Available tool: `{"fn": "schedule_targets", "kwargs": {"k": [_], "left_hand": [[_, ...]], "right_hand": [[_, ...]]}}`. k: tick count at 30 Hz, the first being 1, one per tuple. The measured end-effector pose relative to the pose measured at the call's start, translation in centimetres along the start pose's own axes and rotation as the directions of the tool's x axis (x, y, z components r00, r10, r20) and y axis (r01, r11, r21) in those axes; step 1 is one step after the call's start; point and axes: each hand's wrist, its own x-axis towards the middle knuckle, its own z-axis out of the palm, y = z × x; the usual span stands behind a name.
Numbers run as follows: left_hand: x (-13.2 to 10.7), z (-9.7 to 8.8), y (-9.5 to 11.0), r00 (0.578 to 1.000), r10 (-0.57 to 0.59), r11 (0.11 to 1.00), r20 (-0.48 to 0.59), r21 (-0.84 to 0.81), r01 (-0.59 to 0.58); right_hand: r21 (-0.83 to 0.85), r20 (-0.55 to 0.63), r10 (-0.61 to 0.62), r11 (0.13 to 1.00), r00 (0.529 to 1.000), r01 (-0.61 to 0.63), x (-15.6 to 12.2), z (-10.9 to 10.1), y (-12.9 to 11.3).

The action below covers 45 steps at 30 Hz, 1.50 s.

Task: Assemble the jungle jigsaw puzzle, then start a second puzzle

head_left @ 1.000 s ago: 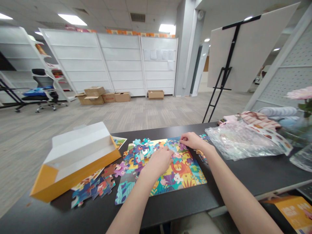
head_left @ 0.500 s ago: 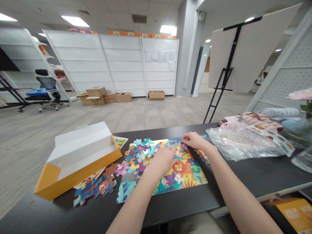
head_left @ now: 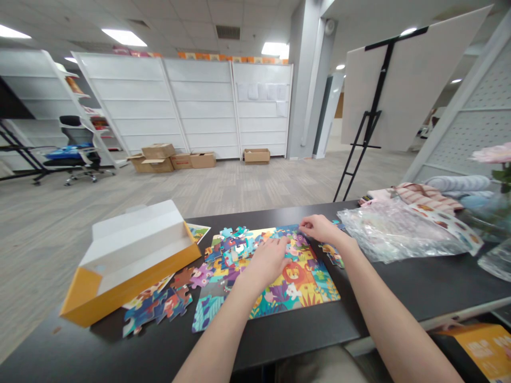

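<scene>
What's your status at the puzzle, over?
Left hand on loose puzzle pieces. Right hand at far edge of the puzzle. Open box left, plastic bag right, both clear of the hands.

Both arms bare, reaching in from the bottom edge of the frame and converging toward the centre. Left forearm (head_left: pixel 219 335) slanting up and to the right from the lower middle, with the wrist nearly straight. Left hand (head_left: pixel 265 262) low and just right of centre, palm down, back of the hand uppermost. Left fingers (head_left: pixel 280 246) close together, extended toward the upper right. Right forearm (head_left: pixel 383 308) slanting up and to the left from the lower right. Right hand (head_left: pixel 321 229) higher in the frame, turned inward, near the left fingertips but apart from them. Right fingers (head_left: pixel 306 225) curled, with the tips bunched; any pinch too small to tell.
</scene>
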Motion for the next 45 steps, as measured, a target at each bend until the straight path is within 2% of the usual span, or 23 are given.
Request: {"fn": "schedule_targets", "kwargs": {"k": [5,8,10,12,14,17,20,26,29,32,36,40,43,45], "left_hand": [[-0.1,-0.5,0.5,1.0,0.0,0.999,0.022,0.048,-0.001],[-0.3,-0.8,0.7,0.999,0.002,0.998,0.039,0.066,-0.005],[-0.5,-0.9,0.7,0.999,0.012,0.997,0.041,0.071,-0.015],[-0.6,-1.0,0.6,0.999,0.019,0.997,0.042,0.075,-0.022],[-0.7,-1.0,0.6,0.999,0.021,0.996,0.05,0.085,-0.025],[-0.7,-1.0,0.6,0.998,0.026,0.994,0.063,0.101,-0.033],[-0.7,-0.9,0.6,0.998,0.046,0.993,0.049,0.105,-0.051],[-0.7,-0.7,0.4,0.998,0.053,0.991,0.024,0.122,-0.055],[-0.7,-0.7,0.5,0.999,0.05,0.99,0.013,0.129,-0.051],[-0.7,-0.6,0.7,0.999,0.054,0.989,-0.004,0.137,-0.053],[-0.9,-0.5,0.4,0.997,0.068,0.992,-0.046,0.105,-0.063],[-1.7,-1.8,-1.3,0.993,0.023,0.999,-0.115,0.036,-0.019],[-3.1,-3.4,-3.4,0.987,-0.114,0.993,-0.113,-0.002,0.115],[-4.2,-4.4,-4.9,0.978,-0.196,0.98,-0.066,0.006,0.197]], "right_hand": [[-0.046,-0.105,0.197,0.978,0.975,-0.202,-0.6,-2.2,2.1],[-0.036,-0.126,0.331,0.94,0.935,-0.338,-1.1,-3.4,3.5],[-0.052,-0.121,0.37,0.924,0.921,-0.378,-1.5,-3.8,4.3],[-0.071,-0.036,0.37,0.926,0.928,-0.372,-1.9,-4.1,4.9],[-0.069,0.136,0.343,0.939,0.93,-0.336,-2.4,-4.1,5.2],[-0.06,0.343,0.311,0.949,0.886,-0.31,-2.9,-3.8,5.2],[-0.095,0.377,0.338,0.94,0.863,-0.327,-2.9,-3.3,5.1],[-0.055,0.394,0.298,0.952,0.869,-0.301,-2.5,-3.0,4.9],[0.031,0.392,0.225,0.966,0.892,-0.257,-2.5,-3.3,4.6],[0.184,0.388,0.141,0.956,0.911,-0.226,-2.5,-3.7,4.5],[0.299,0.268,0.089,0.939,0.959,-0.171,-2.0,-3.5,5.0],[0.223,0.131,0.142,0.96,0.981,-0.169,-0.9,-2.4,5.5],[0.077,0.09,0.181,0.979,0.979,-0.188,-0.4,-1.8,5.3],[-0.006,0.076,0.189,0.982,0.979,-0.189,-0.3,-1.5,5.1]]}}
